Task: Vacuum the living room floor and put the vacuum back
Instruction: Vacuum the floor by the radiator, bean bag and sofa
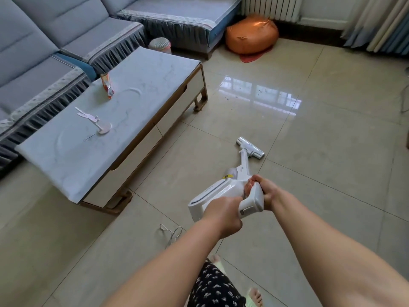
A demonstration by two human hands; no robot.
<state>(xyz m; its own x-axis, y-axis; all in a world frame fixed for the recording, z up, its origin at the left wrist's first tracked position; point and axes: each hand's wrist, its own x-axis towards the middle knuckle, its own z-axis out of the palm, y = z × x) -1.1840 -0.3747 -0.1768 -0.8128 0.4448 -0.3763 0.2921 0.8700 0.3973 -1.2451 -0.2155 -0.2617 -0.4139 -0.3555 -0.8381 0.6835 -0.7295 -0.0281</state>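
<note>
A white stick vacuum (223, 189) slants down from my hands to the glossy beige tile floor (309, 134). Its floor head (250, 148) rests on the tiles just right of the coffee table. My left hand (223, 214) grips the rear of the vacuum body from the left. My right hand (264, 191) grips the upright handle from the right, fingers wrapped round its front. Dark specks of debris (261, 91) lie on the shiny tiles farther ahead.
A marble-top coffee table (137, 85) stands to the left, a grey sofa (55, 41) behind it. An orange bag (252, 37) sits by the radiator, curtains (380, 23) at far right. A thin white cord (171, 233) lies on the floor near my feet.
</note>
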